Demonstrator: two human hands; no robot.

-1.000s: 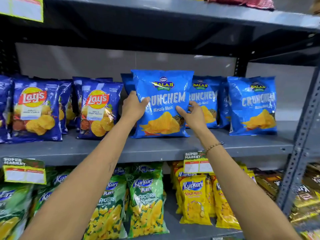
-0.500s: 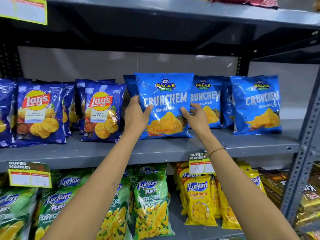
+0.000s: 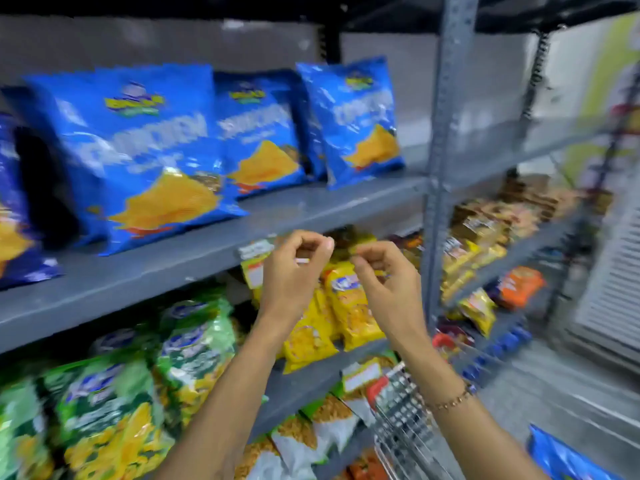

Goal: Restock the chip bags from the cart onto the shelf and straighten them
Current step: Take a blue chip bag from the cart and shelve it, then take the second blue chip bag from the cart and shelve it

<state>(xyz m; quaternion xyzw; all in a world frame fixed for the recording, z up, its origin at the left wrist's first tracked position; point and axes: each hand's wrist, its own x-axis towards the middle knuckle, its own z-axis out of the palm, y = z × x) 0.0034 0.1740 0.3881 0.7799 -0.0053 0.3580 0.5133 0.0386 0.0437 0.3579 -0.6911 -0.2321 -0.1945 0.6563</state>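
Note:
The view is blurred by motion. Three blue Crunchem chip bags stand in a row on the grey shelf (image 3: 311, 206): the nearest bag (image 3: 138, 150), a middle bag (image 3: 259, 133) and a far bag (image 3: 360, 116). My left hand (image 3: 294, 271) and my right hand (image 3: 384, 282) hang side by side in front of the shelf edge, below the bags, fingers loosely curled, holding nothing. The wire cart (image 3: 405, 420) shows at the lower right, with a blue bag (image 3: 561, 455) at the bottom right corner.
A grey upright post (image 3: 440, 168) divides the shelving. Below are green Kurkure bags (image 3: 114, 393) and yellow bags (image 3: 349, 306). Price tags (image 3: 256, 265) hang on the shelf edge. Further snack packs (image 3: 485, 237) fill the right bay.
Both hands have let go of the front Crunchem bag and dropped below the shelf edge. The view has swung to the right and down, bringing the cart into sight.

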